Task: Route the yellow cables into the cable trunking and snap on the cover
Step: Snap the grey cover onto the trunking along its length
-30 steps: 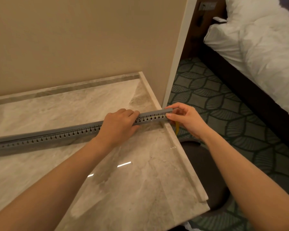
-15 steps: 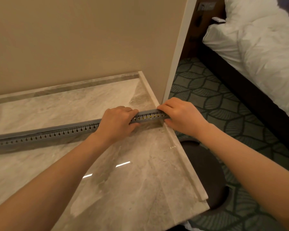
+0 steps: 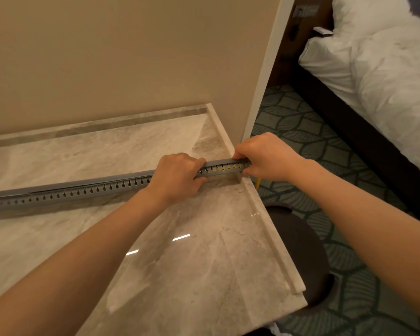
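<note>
The trunking (image 3: 83, 191) lies across the marble counter (image 3: 180, 275), its right end at the edge, where yellow cable (image 3: 258, 183) dangles. The left hand (image 3: 177, 177) grips it mid-length and the right hand (image 3: 264, 157) pinches the end. The cover (image 3: 218, 162) is apparently being snapped on; next comes firm pressing leftward.

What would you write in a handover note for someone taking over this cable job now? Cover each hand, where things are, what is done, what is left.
Left hand: grips the trunking, fingers curled over its top.
Right hand: pinches the trunking's right end at the table edge.
Yellow cables: show through the side holes between the hands; one end hangs below the right hand.
Done: cables are in at the right end; the cover seems to sit on top there.
Left: holes further left look dark, so check there, then press the cover down along the whole length.
</note>
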`<state>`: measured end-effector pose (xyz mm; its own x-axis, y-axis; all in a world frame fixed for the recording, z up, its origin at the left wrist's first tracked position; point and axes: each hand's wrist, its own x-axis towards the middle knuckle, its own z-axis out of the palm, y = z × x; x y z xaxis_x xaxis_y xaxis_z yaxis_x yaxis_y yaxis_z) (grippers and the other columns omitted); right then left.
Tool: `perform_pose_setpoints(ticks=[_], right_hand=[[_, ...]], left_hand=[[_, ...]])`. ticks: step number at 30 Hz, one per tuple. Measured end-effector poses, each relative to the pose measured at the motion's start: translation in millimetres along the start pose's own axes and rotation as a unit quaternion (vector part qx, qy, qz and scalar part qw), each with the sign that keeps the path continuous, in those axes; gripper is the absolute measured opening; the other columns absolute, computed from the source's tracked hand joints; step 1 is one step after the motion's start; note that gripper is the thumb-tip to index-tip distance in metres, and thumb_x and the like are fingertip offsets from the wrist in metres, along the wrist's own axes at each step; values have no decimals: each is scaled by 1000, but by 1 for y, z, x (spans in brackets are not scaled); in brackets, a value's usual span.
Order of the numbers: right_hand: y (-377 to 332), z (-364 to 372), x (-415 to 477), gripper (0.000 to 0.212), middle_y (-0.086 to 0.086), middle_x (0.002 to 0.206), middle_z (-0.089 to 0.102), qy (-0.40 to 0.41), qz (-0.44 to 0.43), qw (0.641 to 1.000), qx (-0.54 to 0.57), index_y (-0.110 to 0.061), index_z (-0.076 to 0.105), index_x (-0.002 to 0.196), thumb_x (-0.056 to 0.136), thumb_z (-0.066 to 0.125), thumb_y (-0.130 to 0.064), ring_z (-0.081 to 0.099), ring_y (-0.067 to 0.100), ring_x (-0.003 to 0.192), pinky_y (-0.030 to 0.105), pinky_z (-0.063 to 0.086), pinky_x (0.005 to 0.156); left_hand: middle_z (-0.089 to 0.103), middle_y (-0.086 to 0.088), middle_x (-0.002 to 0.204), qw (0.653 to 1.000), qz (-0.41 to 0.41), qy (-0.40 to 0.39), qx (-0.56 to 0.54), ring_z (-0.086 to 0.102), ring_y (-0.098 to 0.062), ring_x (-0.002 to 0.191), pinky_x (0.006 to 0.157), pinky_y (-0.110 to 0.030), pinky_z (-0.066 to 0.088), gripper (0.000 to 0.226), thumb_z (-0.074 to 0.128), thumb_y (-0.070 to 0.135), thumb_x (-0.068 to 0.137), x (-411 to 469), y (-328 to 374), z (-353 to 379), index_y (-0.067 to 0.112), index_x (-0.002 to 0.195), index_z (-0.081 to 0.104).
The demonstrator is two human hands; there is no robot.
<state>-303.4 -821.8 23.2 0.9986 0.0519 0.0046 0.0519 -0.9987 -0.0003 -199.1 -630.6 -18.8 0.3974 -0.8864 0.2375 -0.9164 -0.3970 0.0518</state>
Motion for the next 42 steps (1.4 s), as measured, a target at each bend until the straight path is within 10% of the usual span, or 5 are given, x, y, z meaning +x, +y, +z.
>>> perform_pose_setpoints(ticks=[25, 42], right_hand=[[-36, 18, 3, 27, 4, 103, 58, 46, -25, 994, -93, -13, 53, 107, 83, 58, -23, 52, 22, 96, 33, 41, 57], [-36, 5, 32, 16, -5, 62, 49, 6, -3, 1000, -4, -21, 55, 72, 66, 69, -23, 45, 20, 59, 27, 30, 54]], left_hand=[[65, -9, 78, 998, 10, -50, 30, 56, -28, 72, 59, -31, 29, 29, 51, 38, 89, 7, 1, -11, 11, 96, 61], [61, -10, 88, 980, -34, -138, 139, 42, -25, 67, 57, -34, 32, 8, 54, 13, 83, 9, 13, -31, 10, 87, 61]])
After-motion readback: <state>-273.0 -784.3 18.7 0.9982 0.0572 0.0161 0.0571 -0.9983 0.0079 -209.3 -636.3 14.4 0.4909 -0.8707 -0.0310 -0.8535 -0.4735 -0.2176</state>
